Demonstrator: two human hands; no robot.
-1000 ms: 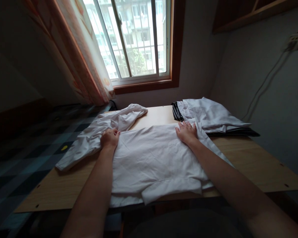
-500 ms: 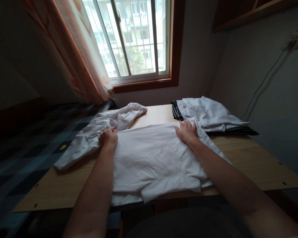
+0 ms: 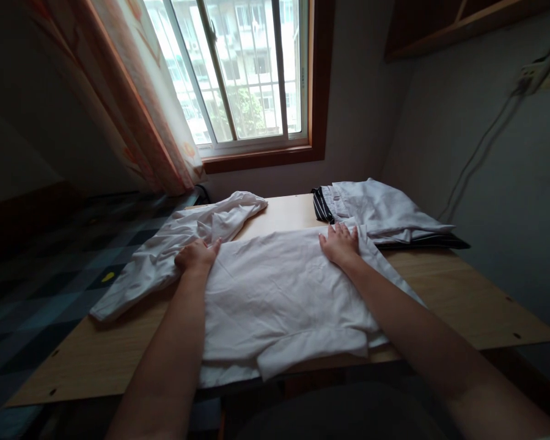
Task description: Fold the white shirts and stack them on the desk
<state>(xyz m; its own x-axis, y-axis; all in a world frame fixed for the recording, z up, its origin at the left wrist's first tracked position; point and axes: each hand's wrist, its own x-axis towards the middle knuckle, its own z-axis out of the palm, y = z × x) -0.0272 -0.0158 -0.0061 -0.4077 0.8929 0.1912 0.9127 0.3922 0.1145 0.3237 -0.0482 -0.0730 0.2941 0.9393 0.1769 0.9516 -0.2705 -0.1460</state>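
Note:
A white cloth garment [image 3: 279, 293], probably a shirt, lies spread on a wooden board with its lower part turned up near the front edge. My right hand [image 3: 341, 244] rests flat on its far right corner, fingers spread. At the far left corner is my left hand [image 3: 197, 255], its thumb held apart from the fingers at the garment's edge. The other left fingers are bent and partly hidden. A crumpled white cloth part [image 3: 187, 226] runs beside and beyond my left hand; I cannot tell whether it joins the garment.
Folded white clothing [image 3: 380, 208] lies at the back right, over black striped cloth [image 3: 321, 205]. The wooden board [image 3: 467, 293] sits beside a dark checked cover [image 3: 36, 311]. Behind are a window [image 3: 247, 73] and an orange curtain [image 3: 137, 104]. A cable [image 3: 476, 153] hangs on the right wall.
My left hand has loosened from a closed shape, and its thumb now points out to the right. My right hand stays on the garment. The view has shifted slightly.

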